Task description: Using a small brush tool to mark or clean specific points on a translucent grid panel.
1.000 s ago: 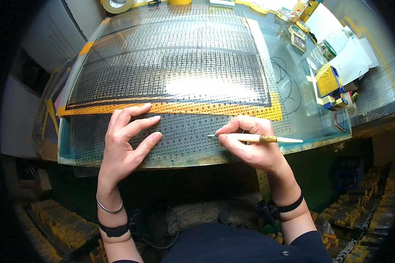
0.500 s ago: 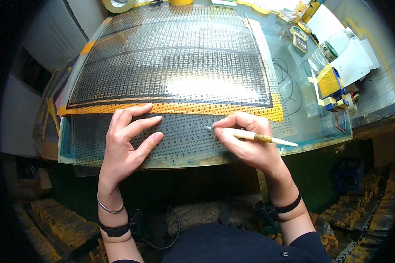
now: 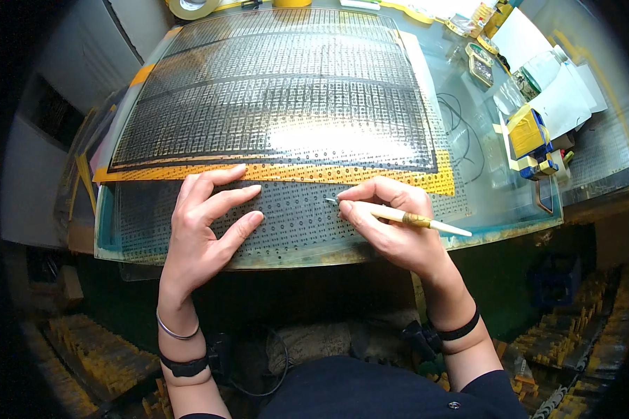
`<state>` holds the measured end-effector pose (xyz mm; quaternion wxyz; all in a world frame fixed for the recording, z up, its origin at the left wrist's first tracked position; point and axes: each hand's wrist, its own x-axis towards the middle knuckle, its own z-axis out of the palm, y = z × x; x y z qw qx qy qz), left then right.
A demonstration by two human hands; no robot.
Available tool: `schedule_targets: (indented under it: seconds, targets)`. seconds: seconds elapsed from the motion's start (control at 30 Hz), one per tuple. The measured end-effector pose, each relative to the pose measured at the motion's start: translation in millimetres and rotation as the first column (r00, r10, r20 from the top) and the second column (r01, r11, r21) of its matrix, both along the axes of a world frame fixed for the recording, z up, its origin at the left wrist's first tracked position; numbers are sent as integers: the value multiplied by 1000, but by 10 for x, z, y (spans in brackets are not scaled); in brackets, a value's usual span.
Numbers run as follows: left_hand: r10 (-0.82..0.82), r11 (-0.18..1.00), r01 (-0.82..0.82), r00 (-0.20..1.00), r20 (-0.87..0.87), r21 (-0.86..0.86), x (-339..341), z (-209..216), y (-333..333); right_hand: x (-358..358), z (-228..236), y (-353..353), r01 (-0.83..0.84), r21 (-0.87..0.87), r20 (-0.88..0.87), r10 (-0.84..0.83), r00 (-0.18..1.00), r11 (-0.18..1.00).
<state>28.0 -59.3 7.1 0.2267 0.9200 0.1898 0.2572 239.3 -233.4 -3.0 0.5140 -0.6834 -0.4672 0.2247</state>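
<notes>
A slim cream pen-shaped tool (image 3: 418,220) with a tan wrapped band is pinched between the thumb and fingers of my right hand (image 3: 402,234). Its small, pale, glinting tip points left, over a clear sheet printed with dark marks (image 3: 293,227); whether it touches the sheet I cannot tell. My left hand (image 3: 206,227) lies on that same sheet with its fingers apart and nothing in them. Its fingertips reach the yellow lower border of a larger sheet (image 3: 272,119), densely patterned in black, which lies farther back and reflects a bright patch of light.
The glass-topped table (image 3: 493,202) has a worn front edge. Thin cable loops (image 3: 465,136) lie right of the sheets. Along the right stand a blue-and-yellow taped block (image 3: 528,136), a plastic bottle (image 3: 541,70) and white papers (image 3: 562,105). A tape roll (image 3: 192,5) sits at the back left.
Almost nothing differs. The view has shifted very slightly; both hands keep their poses, and the tool's tip has turned a little.
</notes>
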Motion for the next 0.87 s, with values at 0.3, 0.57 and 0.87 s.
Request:
schedule_targets:
  seconds: [0.3, 0.57, 0.87]
  targets:
    - [0, 1000, 0, 1000, 0, 5, -1, 12, 0, -14, -7, 18, 18, -9, 9, -18, 1000, 1000]
    - [0, 1000, 0, 1000, 1, 0, -2, 8, 2, -27, 0, 23, 15, -5, 6, -15, 1000, 1000]
    - [2, 1000, -2, 1000, -6, 2, -2, 10, 1, -22, -63, 44, 40, 29, 3, -40, 999, 999]
